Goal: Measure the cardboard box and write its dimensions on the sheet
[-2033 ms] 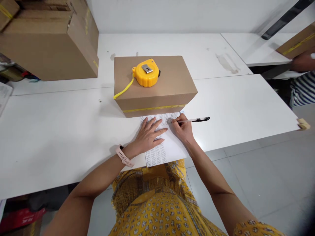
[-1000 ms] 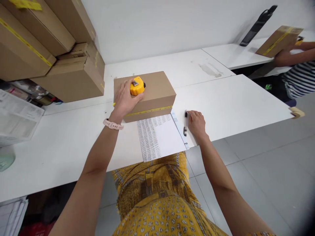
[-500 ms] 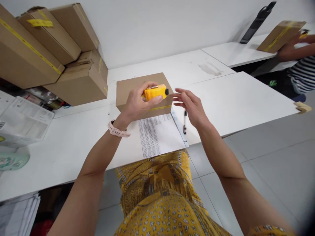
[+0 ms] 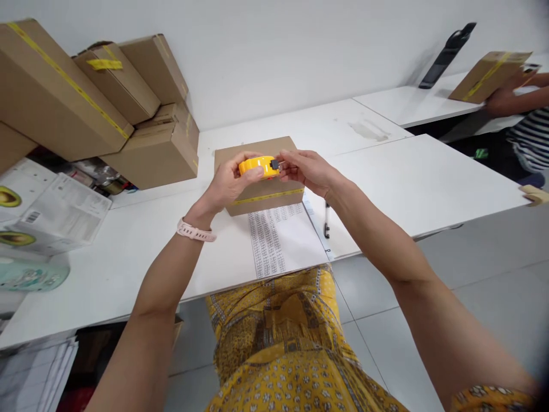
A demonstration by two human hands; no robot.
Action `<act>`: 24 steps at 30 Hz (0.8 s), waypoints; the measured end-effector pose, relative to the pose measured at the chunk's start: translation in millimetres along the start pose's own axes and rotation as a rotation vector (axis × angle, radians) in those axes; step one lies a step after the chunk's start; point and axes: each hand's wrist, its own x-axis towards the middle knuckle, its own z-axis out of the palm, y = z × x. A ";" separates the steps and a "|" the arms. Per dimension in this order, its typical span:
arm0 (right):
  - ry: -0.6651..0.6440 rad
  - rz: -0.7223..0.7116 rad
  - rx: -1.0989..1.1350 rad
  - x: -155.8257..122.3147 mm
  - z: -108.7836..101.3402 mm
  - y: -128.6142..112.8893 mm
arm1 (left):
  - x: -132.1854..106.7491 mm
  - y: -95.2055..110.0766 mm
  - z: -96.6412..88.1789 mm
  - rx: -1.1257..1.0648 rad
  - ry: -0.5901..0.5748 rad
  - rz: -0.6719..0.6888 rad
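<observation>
My left hand [image 4: 225, 182] is wrapped around a yellow tape measure [image 4: 258, 166] with a black end piece. It is held just above a closed cardboard box [image 4: 270, 191] with yellow tape along its edge. My right hand [image 4: 312, 170] comes in from the right, its thumb and fingertips pinched together at the black end of the tape measure. What exactly lies between those fingertips is partly hidden. Under the box's front edge lies a printed sheet [image 4: 295, 243] with columns of text. A pen [image 4: 327, 222] rests to the right of the sheet.
Several taped cardboard boxes [image 4: 150, 154] are stacked at the left against the wall. Nearer stand a white carton [image 4: 68, 206] with avocado pictures and a pale green bottle [image 4: 38, 274]. On the right, another person's hands [image 4: 501, 102] hold a box [image 4: 484, 77] near a dark bottle [image 4: 446, 57].
My right hand has moved left and its fingers have closed in at the tape measure's end. The tape measure has tilted in my left hand. The camera view has shifted a little.
</observation>
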 end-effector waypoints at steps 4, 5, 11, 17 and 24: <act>0.102 -0.024 0.077 13.9 -25.1 -7.6 | -2.4 -18.4 -40.9 -0.125 0.088 -0.113; 0.168 -0.023 0.099 18.9 -36.3 -9.4 | -2.8 -27.1 -55.5 -0.154 0.115 -0.147; 0.572 0.172 0.162 50.3 -97.7 2.5 | -11.6 -90.0 -142.8 -0.285 0.360 -0.431; 0.601 0.161 0.037 77.3 -93.4 28.8 | -20.1 -115.3 -173.7 -0.319 0.406 -0.506; 0.592 0.140 -0.160 100.6 -69.7 40.6 | -7.2 -101.6 -152.9 -0.301 0.211 -0.479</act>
